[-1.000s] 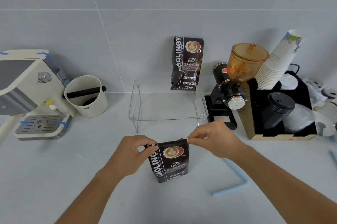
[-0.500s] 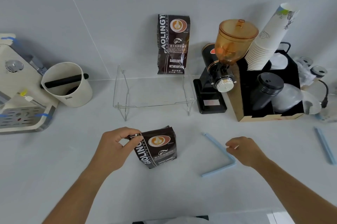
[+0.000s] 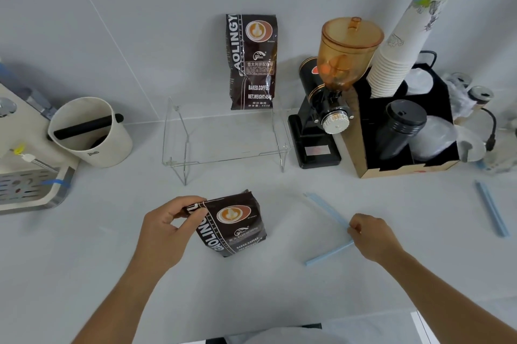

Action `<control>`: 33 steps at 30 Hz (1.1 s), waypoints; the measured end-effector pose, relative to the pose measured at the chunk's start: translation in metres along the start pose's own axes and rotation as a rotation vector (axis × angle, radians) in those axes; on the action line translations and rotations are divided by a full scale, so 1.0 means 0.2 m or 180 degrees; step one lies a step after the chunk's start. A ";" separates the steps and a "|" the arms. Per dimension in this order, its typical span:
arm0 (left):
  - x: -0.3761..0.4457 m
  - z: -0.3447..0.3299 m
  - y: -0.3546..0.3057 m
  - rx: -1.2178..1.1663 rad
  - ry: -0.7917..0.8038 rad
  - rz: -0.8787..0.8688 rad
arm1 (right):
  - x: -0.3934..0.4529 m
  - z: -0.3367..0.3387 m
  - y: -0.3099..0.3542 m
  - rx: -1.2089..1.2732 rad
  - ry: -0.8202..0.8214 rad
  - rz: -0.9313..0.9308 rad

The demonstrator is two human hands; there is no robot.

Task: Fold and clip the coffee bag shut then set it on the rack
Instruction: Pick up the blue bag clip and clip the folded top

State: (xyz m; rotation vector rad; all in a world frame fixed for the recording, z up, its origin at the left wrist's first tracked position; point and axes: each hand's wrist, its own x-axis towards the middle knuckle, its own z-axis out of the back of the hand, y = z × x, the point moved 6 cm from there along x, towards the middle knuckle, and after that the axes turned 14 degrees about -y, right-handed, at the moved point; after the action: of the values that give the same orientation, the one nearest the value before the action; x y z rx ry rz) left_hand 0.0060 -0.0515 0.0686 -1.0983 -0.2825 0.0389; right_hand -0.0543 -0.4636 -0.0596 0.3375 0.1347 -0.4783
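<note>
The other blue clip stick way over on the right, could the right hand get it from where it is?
Probably yes. The right hand is on the bent light-blue plastic clip; the straight light-blue clip lies further right on bare white counter, nothing between them.

You're at a coffee-prep counter, café-style: an espresso machine (image 3: 25,159), a knock box (image 3: 92,131), a grinder (image 3: 330,108) and stacked paper cups (image 3: 400,47) line the grey tiled wall (image 3: 140,21).
</note>
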 end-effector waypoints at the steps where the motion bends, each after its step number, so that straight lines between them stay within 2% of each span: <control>1: -0.01 0.00 0.00 -0.0060 -0.0055 0.0052 | 0.00 0.02 0.01 0.0090 -0.0023 0.0019; 5: -0.02 0.01 0.06 -0.0500 -0.0246 0.0400 | -0.03 0.14 0.09 0.0987 -0.0071 -0.0029; 10: -0.04 0.01 0.12 -0.0990 -0.0095 0.0778 | -0.09 0.35 0.25 0.2154 -0.0041 -0.0141; 14: -0.06 -0.01 0.12 -0.1114 0.0009 0.0861 | -0.14 0.54 0.46 0.2686 -0.0072 -0.0009; 20: -0.07 -0.02 0.15 -0.0956 0.0006 0.0850 | -0.19 0.63 0.81 0.2775 0.0122 0.0514; 24: -0.08 -0.02 0.14 -0.0845 -0.0046 0.0798 | -0.21 0.58 1.00 0.2505 0.0290 0.0862; 29: -0.09 -0.02 0.10 -0.0706 -0.0111 0.0609 | -0.22 0.53 1.12 0.2280 0.0453 0.1067; 33: -0.11 -0.03 0.09 -0.0776 -0.0363 0.0734 | -0.24 0.50 1.15 0.2191 0.0645 0.1142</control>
State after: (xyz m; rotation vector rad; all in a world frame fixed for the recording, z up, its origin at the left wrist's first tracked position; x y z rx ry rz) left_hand -0.0110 -0.0516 0.0459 -1.3700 -0.2662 0.2792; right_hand 0.0172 -0.2871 0.1091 1.0665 0.0993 -0.1174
